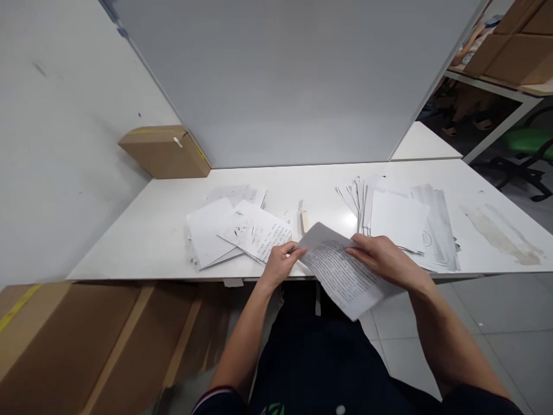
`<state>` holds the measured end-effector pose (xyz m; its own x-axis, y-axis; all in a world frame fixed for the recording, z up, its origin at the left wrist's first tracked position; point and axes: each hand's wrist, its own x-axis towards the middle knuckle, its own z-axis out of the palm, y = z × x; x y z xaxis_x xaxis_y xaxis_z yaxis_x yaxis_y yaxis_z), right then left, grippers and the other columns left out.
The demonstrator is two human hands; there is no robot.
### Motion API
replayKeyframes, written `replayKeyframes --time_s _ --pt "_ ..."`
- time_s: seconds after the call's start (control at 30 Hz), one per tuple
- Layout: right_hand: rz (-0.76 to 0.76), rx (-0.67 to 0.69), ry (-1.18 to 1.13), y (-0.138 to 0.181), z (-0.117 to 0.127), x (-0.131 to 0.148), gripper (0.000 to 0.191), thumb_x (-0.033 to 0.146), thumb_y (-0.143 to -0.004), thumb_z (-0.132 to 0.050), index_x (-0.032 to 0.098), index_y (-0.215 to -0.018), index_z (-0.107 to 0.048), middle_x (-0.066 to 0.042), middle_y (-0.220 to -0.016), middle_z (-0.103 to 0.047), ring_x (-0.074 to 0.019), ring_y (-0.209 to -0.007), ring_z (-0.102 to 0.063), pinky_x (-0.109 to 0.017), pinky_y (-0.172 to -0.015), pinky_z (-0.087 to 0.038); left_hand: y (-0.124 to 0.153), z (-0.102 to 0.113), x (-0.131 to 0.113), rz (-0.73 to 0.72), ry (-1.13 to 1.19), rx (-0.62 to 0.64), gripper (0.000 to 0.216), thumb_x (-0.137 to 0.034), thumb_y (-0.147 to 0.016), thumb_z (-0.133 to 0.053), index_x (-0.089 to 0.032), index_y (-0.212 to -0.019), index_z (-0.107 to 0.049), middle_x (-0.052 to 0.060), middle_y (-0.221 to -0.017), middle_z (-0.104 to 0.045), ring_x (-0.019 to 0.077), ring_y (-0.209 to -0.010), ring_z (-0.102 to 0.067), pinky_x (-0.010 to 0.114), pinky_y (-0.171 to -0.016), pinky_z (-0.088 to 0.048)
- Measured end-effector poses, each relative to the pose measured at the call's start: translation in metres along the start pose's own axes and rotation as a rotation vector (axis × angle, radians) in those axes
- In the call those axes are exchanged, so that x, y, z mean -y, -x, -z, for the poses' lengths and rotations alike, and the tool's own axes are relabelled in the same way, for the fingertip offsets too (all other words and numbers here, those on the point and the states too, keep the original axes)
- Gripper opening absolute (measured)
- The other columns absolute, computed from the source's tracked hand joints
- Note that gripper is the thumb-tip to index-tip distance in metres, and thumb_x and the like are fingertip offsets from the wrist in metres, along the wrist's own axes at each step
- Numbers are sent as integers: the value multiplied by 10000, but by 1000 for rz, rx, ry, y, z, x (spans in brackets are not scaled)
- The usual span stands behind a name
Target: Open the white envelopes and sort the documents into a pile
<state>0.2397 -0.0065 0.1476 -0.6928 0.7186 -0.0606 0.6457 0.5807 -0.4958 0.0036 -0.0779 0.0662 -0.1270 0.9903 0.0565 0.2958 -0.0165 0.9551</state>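
Note:
Both my hands hold one printed sheet of paper over the front edge of the white table. My left hand pinches its left corner with closed fingers. My right hand grips its upper right edge, fingers curled over it. The sheet carries dense lines of text and tilts down toward my lap. A loose pile of papers, one with a drawn face, lies left of my left hand. A fanned stack of papers lies just behind my right hand.
A small pale object lies between the two piles. A closed cardboard box sits at the table's far left corner against a grey partition. Large cardboard boxes stand on the floor at left. A green chair stands far right.

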Motion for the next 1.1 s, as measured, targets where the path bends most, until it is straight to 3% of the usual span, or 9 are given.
replayKeyframes --time_s 0.1,0.2,0.33,0.5,0.63,0.87,1.1 --pt "-182 -1 -346 6 -23 -29 270 430 -861 -437 202 -722 -475 -9 -648 -578 -149 -566 -544 -246 -491 -366 -5 0 13 85 -39 -41 242 -385 -776 -549 -174 -704 -643 -6 -627 -626 128 -620 -583 232 -623 -448" --pt "-387 25 -699 11 -52 -50 252 431 -813 -497 183 -801 -538 -30 -735 -634 -179 -635 -600 -267 -523 -426 -13 -5 29 178 -68 -161 216 -355 -764 -541 -169 -698 -627 -2 -613 -626 126 -577 -588 237 -610 -452" --pt "-525 -3 -937 17 -77 -62 280 428 -769 -550 171 -879 -560 -35 -774 -659 -190 -661 -621 -278 -548 -456 -22 -15 43 180 -113 -261 216 -349 -792 -500 -172 -772 -622 6 -654 -627 122 -569 -577 244 -613 -450" --pt "-515 -50 -916 13 -82 -65 295 424 -763 -546 161 -889 -587 -52 -796 -674 -200 -672 -626 -286 -560 -462 -30 -22 51 -20 -311 -263 299 -256 -863 -406 -193 -1105 -570 47 -859 -640 146 -745 -588 277 -733 -450" --pt "-549 -78 -803 3 -82 -68 276 425 -751 -551 162 -827 -591 -42 -741 -665 -194 -639 -615 -265 -526 -445 -33 -23 51 -145 -495 -202 382 -211 -894 -332 -208 -1244 -485 74 -980 -589 176 -898 -549 301 -804 -430" --pt "-564 -102 -780 -5 -85 -72 276 428 -732 -555 158 -779 -589 -40 -707 -653 -189 -620 -600 -246 -498 -419 -34 -26 52 -94 -675 -136 435 -160 -884 -325 -297 -1272 -467 37 -912 -527 160 -804 -531 243 -656 -427" --pt "-557 -113 -789 -8 -91 -72 316 448 -736 -546 148 -822 -595 -50 -755 -660 -203 -667 -613 -260 -530 -431 -32 -30 55 -87 -795 -108 506 -61 -832 -341 -280 -1267 -480 37 -909 -516 147 -783 -527 227 -615 -420"
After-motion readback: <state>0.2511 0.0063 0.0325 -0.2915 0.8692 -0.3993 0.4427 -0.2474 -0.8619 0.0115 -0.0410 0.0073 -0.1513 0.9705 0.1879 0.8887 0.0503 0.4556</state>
